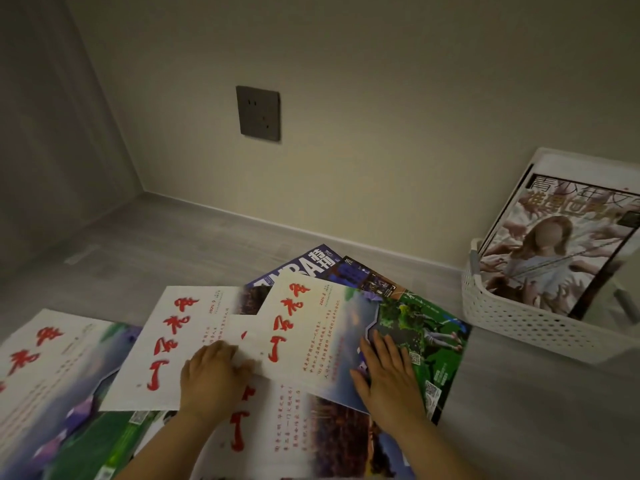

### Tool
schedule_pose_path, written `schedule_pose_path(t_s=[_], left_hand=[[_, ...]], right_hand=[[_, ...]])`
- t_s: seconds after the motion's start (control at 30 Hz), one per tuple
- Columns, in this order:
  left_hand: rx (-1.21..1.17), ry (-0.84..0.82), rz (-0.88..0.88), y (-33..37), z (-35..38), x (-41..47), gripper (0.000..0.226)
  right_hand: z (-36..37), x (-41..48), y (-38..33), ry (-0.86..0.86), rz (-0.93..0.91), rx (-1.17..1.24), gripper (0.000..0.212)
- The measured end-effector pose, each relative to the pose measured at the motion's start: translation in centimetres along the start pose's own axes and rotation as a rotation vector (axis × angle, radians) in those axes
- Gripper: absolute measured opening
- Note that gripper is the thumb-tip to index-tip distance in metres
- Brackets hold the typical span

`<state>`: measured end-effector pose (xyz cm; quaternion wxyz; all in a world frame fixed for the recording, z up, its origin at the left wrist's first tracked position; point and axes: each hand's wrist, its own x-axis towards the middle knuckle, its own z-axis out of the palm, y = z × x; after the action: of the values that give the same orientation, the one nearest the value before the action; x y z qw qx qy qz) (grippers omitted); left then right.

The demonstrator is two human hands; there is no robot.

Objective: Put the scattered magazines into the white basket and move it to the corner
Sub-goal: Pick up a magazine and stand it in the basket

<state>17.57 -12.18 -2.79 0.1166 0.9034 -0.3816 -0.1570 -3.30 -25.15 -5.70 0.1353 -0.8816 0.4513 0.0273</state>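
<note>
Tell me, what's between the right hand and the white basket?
In the head view, the green magazine sticks out from under the right hand, and then there is only bare grey floor up to the white basket.

Red brush lettering runs across the white cover of the top magazine (pixel 304 327) and of the neighbouring magazine (pixel 180 341), both fading into blue-violet landscape prints. A blue magazine (pixel 301 268) carries bold white letters; a green magazine (pixel 440 344) shows leafy photographs. The white basket (pixel 519 323) is pierced with rows of small holes — grey wood-grain floor (pixel 519 427) beneath, a dark grey socket (pixel 258 113) on the cream wall (pixel 381 98).
</note>
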Motion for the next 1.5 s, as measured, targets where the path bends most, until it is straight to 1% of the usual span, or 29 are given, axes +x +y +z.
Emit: schedule_pose_path(t_s=[0.1, 0.17, 0.2, 0.23, 0.27, 0.33, 0.37, 0.4, 0.43, 0.5, 0.6, 0.67, 0.73, 0.8, 0.87, 0.93, 1.0, 1.07, 1.1, 1.13, 1.2, 1.27, 1.33, 1.4, 1.5], left_hand=[[0.01, -0.019, -0.023, 0.5, -0.3, 0.2, 0.053], [-0.09, 0.013, -0.069, 1.0, -1.0, 0.3, 0.048], [-0.217, 0.051, -0.096, 1.3, -1.3, 0.3, 0.044], [-0.409, 0.087, -0.131, 1.6, -1.6, 0.2, 0.039], [-0.65, 0.088, -0.18, 2.0, -1.9, -0.1, 0.031], [-1.145, -0.033, -0.257, 2.8, -2.1, -0.9, 0.012], [-1.353, -0.115, -0.291, 3.1, -1.9, -1.3, 0.011], [-1.512, -0.17, -0.307, 3.6, -1.5, -1.6, 0.015], [-1.575, -0.189, -0.296, 4.1, -0.9, -1.9, 0.02], [-1.534, -0.17, -0.263, 5.5, 0.3, -2.5, 0.022], [-1.402, -0.076, -0.282, 7.4, 0.6, -2.8, 0.026], [-1.389, -0.056, -0.235, 8.0, -0.1, -2.5, 0.027], [-1.374, -0.041, -0.114, 8.4, -1.2, -2.1, 0.023], [-1.323, -0.004, 0.047, 9.0, -2.1, -2.1, 0.02], [-1.286, 0.04, 0.178, 10.0, -3.2, -2.3, 0.021], [-1.272, 0.051, 0.283, 11.2, -4.2, -2.7, 0.022], [-1.253, 0.046, 0.381, 12.5, -5.5, -3.3, 0.027], [-1.241, 0.055, 0.454, 13.8, -6.8, -3.7, 0.03], [-1.24, 0.064, 0.479, 14.5, -7.6, -3.9, 0.03], [-1.237, 0.072, 0.501, 15.3, -8.3, -4.0, 0.029], [-1.206, 0.103, 0.555, 17.1, -9.6, -4.1, 0.026], [-1.165, 0.141, 0.606, 19.2, -10.6, -4.1, 0.025], [-1.155, 0.164, 0.624, 21.6, -11.2, -3.8, 0.024], [-1.198, 0.192, 0.607, 24.1, -11.3, -3.1, 0.023], [-1.242, 0.204, 0.583, 28.3, -11.3, -2.1, 0.016]], right_hand=[[0.2, -0.1, 0.0, 0.007, 0.023, 0.012, 0.058], [0.3, -0.3, 0.0, 0.011, 0.035, 0.015, 0.057], [0.4, -0.4, 0.0, 0.016, 0.042, 0.017, 0.057], [0.4, -0.4, 0.0, 0.02, 0.046, 0.022, 0.057], [0.4, -0.5, -0.1, 0.022, 0.05, 0.031, 0.057], [0.3, -0.5, -0.2, 0.023, 0.06, 0.051, 0.056], [0.3, -0.6, -0.2, 0.023, 0.07, 0.058, 0.056], [0.3, -0.6, -0.3, 0.023, 0.082, 0.059, 0.056], [0.3, -0.8, -0.5, 0.022, 0.094, 0.059, 0.056], [0.3, -1.1, -0.7, 0.015, 0.115, 0.069, 0.056], [0.1, -1.4, -0.8, -0.006, 0.118, 0.097, 0.055], [-0.5, -1.6, -0.4, 0.013, 0.119, 0.198, 0.056], [-1.9, -1.8, 0.2, 0.081, 0.157, 0.393, 0.06], [-3.8, -1.9, 1.0, 0.171, 0.234, 0.582, 0.064], [-6.2, -1.9, 2.0, 0.256, 0.278, 0.715, 0.064], [-8.9, -1.9, 3.1, 0.348, 0.239, 0.77, 0.061], [-11.4, -2.0, 4.6, 0.426, 0.162, 0.825, 0.065], [-13.6, -2.4, 6.2, 0.439, 0.16, 0.934, 0.072], [-14.6, -2.6, 7.1, 0.42, 0.179, 0.98, 0.072], [-15.4, -2.9, 8.0, 0.381, 0.2, 1.001, 0.068], [-16.4, -3.4, 9.7, 0.274, 0.235, 0.964, 0.047], [-17.1, -4.1, 11.0, 0.253, 0.232, 0.885, 0.031], [-17.8, -4.5, 12.1, 0.326, 0.223, 0.843, 0.026], [-19.1, -4.7, 13.5, 0.435, 0.248, 0.823, 0.021], [-21.5, -4.9, 16.5, 0.585, 0.295, 0.779, 0.008]])
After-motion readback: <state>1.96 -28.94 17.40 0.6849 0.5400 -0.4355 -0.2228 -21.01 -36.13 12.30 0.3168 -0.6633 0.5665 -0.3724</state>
